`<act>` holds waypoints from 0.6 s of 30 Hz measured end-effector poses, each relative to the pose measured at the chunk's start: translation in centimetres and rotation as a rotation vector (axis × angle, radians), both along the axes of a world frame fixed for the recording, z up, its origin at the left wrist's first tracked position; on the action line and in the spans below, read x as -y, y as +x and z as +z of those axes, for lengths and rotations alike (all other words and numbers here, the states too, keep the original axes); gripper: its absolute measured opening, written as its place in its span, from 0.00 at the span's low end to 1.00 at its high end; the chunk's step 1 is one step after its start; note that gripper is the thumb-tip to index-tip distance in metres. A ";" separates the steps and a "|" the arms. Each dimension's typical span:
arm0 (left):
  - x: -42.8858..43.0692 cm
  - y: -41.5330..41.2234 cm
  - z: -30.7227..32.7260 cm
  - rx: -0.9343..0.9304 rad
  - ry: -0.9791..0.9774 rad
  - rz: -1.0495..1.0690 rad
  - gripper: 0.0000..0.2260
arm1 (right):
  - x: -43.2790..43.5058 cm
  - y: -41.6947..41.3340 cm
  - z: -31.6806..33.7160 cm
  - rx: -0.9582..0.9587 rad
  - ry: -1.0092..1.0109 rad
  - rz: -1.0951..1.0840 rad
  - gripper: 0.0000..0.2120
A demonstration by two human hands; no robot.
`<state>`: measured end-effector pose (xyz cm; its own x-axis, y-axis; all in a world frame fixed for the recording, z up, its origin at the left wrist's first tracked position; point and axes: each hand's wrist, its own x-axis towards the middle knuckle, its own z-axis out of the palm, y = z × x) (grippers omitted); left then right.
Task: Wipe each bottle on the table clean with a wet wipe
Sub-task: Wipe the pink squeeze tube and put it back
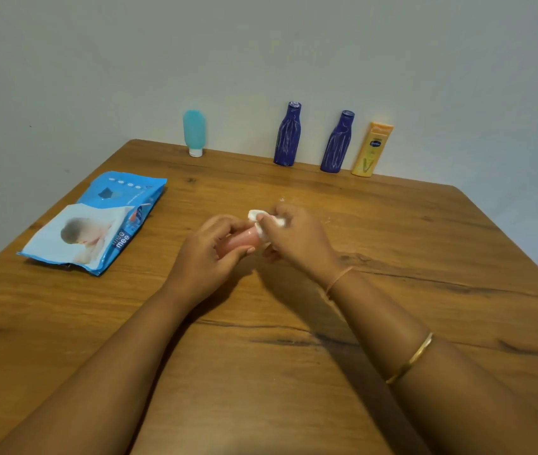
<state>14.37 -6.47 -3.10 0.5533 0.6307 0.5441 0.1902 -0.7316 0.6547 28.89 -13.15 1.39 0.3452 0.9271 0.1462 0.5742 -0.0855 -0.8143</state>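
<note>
My left hand [210, 254] grips a small pink bottle [243, 242] held sideways over the middle of the table. My right hand [294, 241] pinches a white wet wipe [262, 223] against the bottle's right end. Most of the bottle is hidden by my fingers. Along the back edge by the wall stand a teal tube [194, 131] on its white cap, two dark blue bottles [288, 134] [337, 142] and a yellow lotion bottle [372, 149].
A blue pack of wet wipes [97, 221] lies flat on the left part of the wooden table [294, 372]. A plain wall rises right behind the standing bottles. The table's left and right edges slant inward toward the back.
</note>
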 end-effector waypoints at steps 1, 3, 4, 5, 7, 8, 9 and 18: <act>0.0 0.0 -0.1 0.006 -0.002 0.007 0.15 | 0.2 -0.3 -0.5 0.220 0.077 0.030 0.12; -0.1 0.1 -0.4 -0.008 -0.091 0.029 0.19 | 0.5 -0.1 -1.1 0.407 0.147 0.140 0.14; -0.2 0.2 -0.5 -0.024 -0.202 0.030 0.22 | 0.6 0.2 -1.0 0.405 0.157 0.187 0.14; -0.3 0.2 -0.6 -0.040 -0.318 0.018 0.25 | 0.7 0.5 -0.9 0.405 0.172 0.226 0.14; -0.5 0.4 -1.0 -0.096 -0.391 0.002 0.23 | 0.8 0.7 -0.7 0.406 0.157 0.275 0.14; -0.6 0.4 -1.1 -0.137 -0.340 0.015 0.20 | 0.8 0.7 -0.6 0.393 0.149 0.277 0.14; -0.6 0.5 -1.2 -0.180 -0.258 0.037 0.18 | 0.7 0.5 -0.5 0.352 0.126 0.253 0.14; 0.1 1.1 -1.8 -0.371 -0.035 0.116 0.29 | 0.4 0.0 0.0 0.093 0.005 0.186 0.18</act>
